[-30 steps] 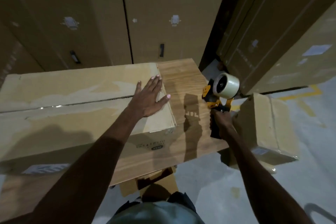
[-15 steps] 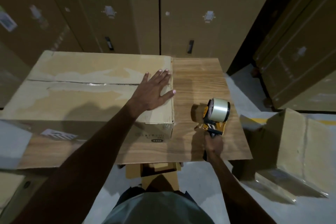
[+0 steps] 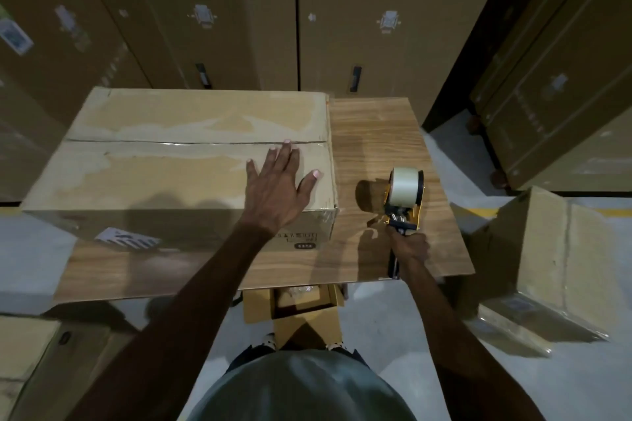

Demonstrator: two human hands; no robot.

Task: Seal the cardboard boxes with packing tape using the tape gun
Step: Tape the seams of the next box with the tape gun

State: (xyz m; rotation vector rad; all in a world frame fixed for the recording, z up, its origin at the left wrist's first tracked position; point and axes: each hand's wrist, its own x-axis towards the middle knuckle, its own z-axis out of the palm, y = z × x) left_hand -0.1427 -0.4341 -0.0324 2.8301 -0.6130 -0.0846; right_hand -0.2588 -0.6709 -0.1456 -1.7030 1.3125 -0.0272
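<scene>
A large cardboard box (image 3: 164,161) lies on the wooden table (image 3: 369,133), flaps closed, with a seam running lengthwise and old tape marks on top. My left hand (image 3: 278,188) rests flat with spread fingers on the box's top near its right end. To the right of the box, my right hand (image 3: 408,248) grips the handle of a yellow and black tape gun (image 3: 405,202) that carries a roll of clear tape. The gun sits low over the tabletop, apart from the box.
Tall cardboard cartons (image 3: 342,17) stand close behind the table. A taped box (image 3: 547,260) sits on the floor to the right. A small open box (image 3: 301,308) lies under the table's front edge. More cardboard (image 3: 30,359) lies at lower left.
My right hand has brought the tape gun down and in from beyond the table's right edge to over the tabletop beside the box. My left hand stays flat on the box. The view has shifted.
</scene>
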